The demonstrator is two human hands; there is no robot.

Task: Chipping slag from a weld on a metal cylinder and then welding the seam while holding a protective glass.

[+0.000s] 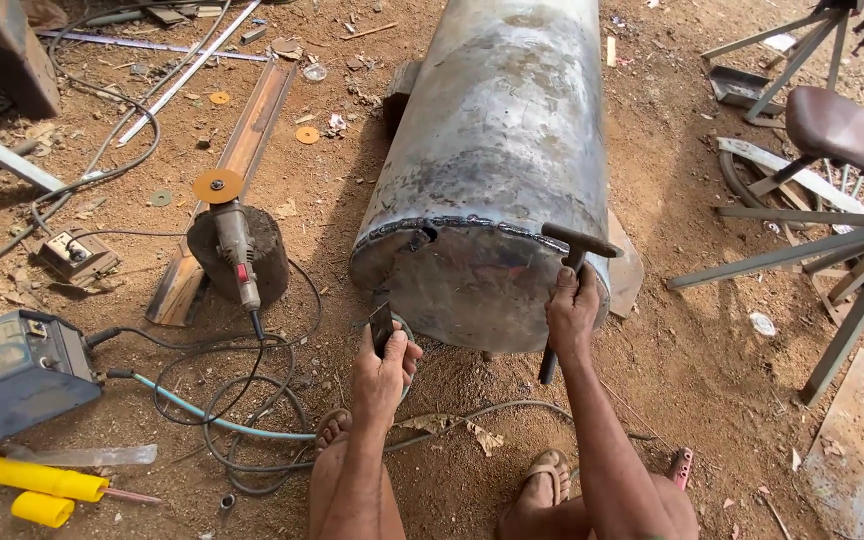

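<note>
- The right hand (572,305) is clenched around the handle of a chipping hammer (570,262), its dark T-shaped head resting up against the welded rim of the steel tank (497,150), on the right side of the tank's near end.
- The left hand (382,370) is closed on a small dark flat piece (381,325), held upright just below and in front of the tank's end cap; what the piece is cannot be told from this view.
- The tank lies on its side on the dirt floor, its long axis running away from the person, so the closed end with the rough weld bead (452,225) faces both hands.
- The hammer's handle stands nearly upright, crossing the tank's axis; the right hand is the nearer one to the weld seam, touching the tank through the tool, while the left sits lower and slightly apart from the metal.
- An angle grinder (235,245) with an orange disc rests on a dark block to the left of the tank, with cables (242,400) looped across the floor toward a blue-grey welding machine (7,370) at the floor's left edge.
- Yellow-handled tools (32,478) lie at the near left corner; a stool (837,125) and metal frames stand at the right.
- Both sandalled feet (547,470) are planted just short of the tank.
</note>
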